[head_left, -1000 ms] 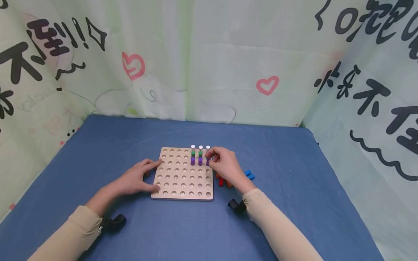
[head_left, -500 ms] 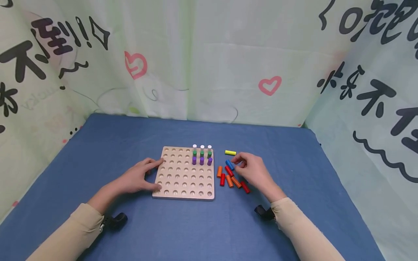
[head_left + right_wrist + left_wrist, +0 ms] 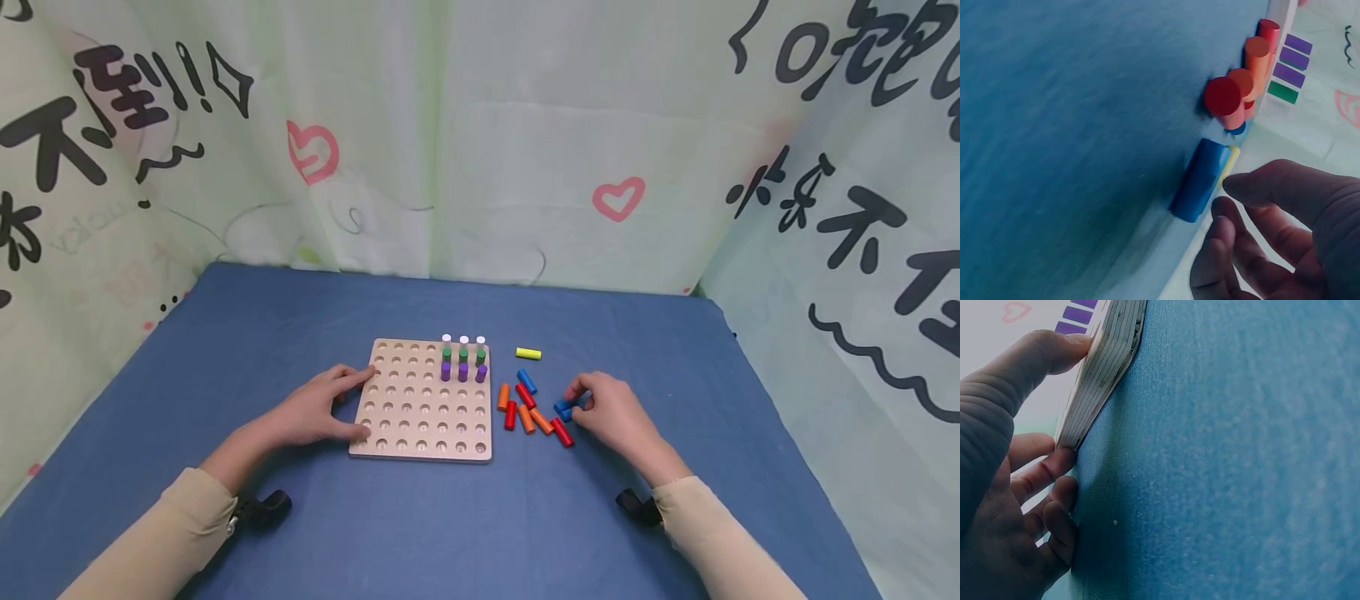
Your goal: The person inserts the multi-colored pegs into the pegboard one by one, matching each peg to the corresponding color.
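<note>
My left hand [image 3: 322, 406] rests at the left edge of a wooden pegboard [image 3: 422, 417], thumb [image 3: 1063, 351] on its rim and fingers along its side. Toward the board's far right corner stand short columns of white pegs [image 3: 464, 340], green pegs [image 3: 463, 356] and purple pegs [image 3: 462, 372]. My right hand [image 3: 618, 417] is low over the cloth right of the board, thumb and forefinger slightly apart. Its fingertips are right beside blue pegs [image 3: 562, 408], which lie on the cloth. In the right wrist view the thumb tip is close to a blue peg [image 3: 1200, 181].
Between board and right hand lie several loose orange pegs [image 3: 527, 418] and red pegs [image 3: 562, 432], plus another blue peg [image 3: 527, 381]. Behind them is a yellow peg [image 3: 528, 354]. Blue cloth [image 3: 420, 533] covers the table; printed curtains [image 3: 510, 150] stand around it.
My right hand has left the purple peg at the board's right column and moved right, past the loose pegs, to the blue pegs. My left hand has stayed on the board's edge.
</note>
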`<state>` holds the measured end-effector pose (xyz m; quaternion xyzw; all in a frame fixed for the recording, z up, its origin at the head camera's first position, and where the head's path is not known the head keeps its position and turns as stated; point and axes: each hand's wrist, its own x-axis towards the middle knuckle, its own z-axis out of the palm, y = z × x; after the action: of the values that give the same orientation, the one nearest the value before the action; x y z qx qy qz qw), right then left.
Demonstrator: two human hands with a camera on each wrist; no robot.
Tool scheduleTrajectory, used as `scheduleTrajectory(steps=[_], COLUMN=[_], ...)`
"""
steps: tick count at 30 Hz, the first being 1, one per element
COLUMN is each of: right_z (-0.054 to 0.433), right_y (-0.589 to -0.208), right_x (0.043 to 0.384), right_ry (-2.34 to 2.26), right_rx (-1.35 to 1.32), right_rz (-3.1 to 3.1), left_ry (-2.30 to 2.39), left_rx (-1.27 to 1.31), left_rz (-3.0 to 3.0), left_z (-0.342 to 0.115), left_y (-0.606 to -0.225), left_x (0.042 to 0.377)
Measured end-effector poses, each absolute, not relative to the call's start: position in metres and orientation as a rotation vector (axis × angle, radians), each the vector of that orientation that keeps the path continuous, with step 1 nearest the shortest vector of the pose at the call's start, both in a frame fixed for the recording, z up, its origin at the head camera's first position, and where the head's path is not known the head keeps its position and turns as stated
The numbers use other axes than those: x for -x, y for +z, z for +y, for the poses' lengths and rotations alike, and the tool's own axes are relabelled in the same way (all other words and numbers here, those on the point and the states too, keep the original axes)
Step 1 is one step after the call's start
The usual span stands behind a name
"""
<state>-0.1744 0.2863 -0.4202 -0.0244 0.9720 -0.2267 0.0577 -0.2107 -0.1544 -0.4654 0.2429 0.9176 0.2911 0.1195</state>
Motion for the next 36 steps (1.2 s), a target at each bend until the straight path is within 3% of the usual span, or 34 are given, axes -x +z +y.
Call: scheduleTrajectory(steps=[17, 36], right_z=[0.290, 0.267], right_y=[-0.431, -0.428], right_x=[0.171, 0.173], right_ry=[-0.586, -0.849], right_rx=[0.084, 0.048], right_rz=[2.976, 3.098], left_ry=[0.861, 0.860], left_rx=[-0.685, -0.666], left_rz=[2.682, 2.680], left_z=[-0.154, -0.153], left_y=[-0.466, -0.463], left_x=[0.209, 0.207])
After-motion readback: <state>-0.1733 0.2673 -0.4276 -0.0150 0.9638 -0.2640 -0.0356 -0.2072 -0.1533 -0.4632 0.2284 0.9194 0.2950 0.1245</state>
